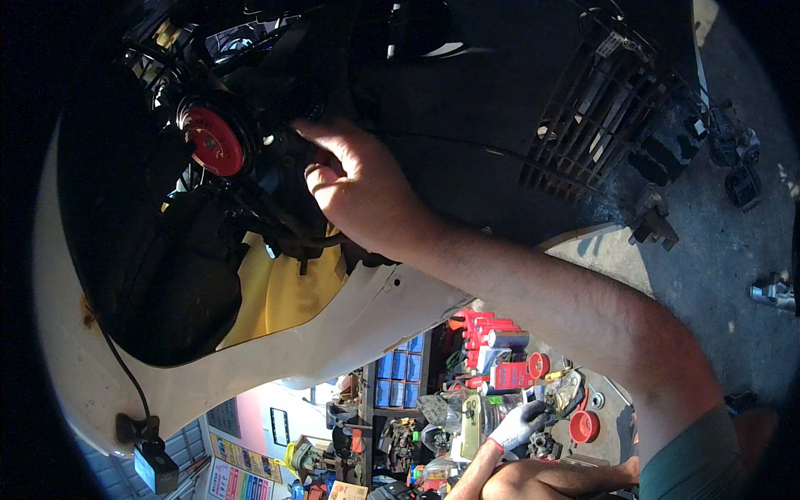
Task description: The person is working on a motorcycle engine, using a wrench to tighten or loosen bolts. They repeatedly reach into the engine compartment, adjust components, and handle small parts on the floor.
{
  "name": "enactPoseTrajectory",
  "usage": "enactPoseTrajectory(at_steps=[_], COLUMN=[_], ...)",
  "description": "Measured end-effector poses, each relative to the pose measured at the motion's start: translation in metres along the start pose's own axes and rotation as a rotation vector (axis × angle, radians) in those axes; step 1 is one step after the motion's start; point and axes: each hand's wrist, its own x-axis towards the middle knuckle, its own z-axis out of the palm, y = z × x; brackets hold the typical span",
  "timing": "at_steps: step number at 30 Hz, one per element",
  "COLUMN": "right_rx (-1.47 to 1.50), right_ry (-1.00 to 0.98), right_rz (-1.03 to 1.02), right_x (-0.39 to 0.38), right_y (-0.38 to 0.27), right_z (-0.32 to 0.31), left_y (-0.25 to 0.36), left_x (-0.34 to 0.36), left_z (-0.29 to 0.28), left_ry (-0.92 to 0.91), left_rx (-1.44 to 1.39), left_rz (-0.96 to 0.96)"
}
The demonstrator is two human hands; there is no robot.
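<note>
My right hand (354, 175) reaches in from the right among dark vehicle parts. Its index finger stretches out and stands apart from the thumb side, with nothing visible held between them. The fingertip lies at a dark part I cannot make out. Left of it sits a red round disc (212, 142) with a dark rim, among cables and hoses. Below the hand a yellow panel (287, 287) shows behind the edge of a white body panel (275, 350). My left hand is not in view.
A slatted metal grate (575, 125) and loose metal parts (654, 218) lie on the concrete floor at right. Below, another person's gloved hand (521, 423) is among tools, red containers (487, 329) and blue drawers (400, 375). A small lamp-like box (156, 467) hangs at lower left.
</note>
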Motion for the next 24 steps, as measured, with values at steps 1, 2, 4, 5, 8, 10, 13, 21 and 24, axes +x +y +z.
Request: enactPoseTrajectory(at_steps=[1, 2, 4, 5, 8, 10, 13, 21, 24], right_rx=[0.068, 0.111, 0.172, 0.189, 0.266, 0.279, 0.29, 0.112, 0.131], right_ry=[-0.009, -0.012, -0.007, -0.002, 0.01, -0.03, -0.049, 0.029, -0.074], right_rz=[0.086, 0.143, 0.225, 0.252, 0.149, 0.196, 0.189, -0.029, 0.122], right_x=[0.001, 0.002, 0.004, 0.005, 0.015, 0.014, 0.016, 0.016, 0.008], right_y=[0.0, 0.0, -0.001, -0.002, -0.001, 0.001, 0.002, 0.009, 0.002], right_z=[-0.001, -0.002, -0.003, -0.004, -0.003, -0.004, -0.006, 0.001, -0.005], left_y=[0.001, 0.002, -0.001, -0.003, -0.005, -0.005, -0.006, -0.004, -0.011], left_x=[0.0, 0.0, -0.001, -0.001, 0.002, 0.001, 0.001, 0.003, 0.003], left_z=[-0.001, -0.001, 0.001, 0.002, 0.001, 0.003, 0.003, 0.0, 0.003], left_ry=[-0.014, -0.029, -0.012, -0.004, 0.006, 0.008, 0.021, 0.0, 0.009], left_rx=[-0.006, -0.012, -0.016, -0.019, -0.03, -0.046, -0.022, -0.002, -0.006], left_rz=[-0.009, -0.018, -0.012, -0.009, 0.031, -0.005, 0.01, 0.038, 0.044])
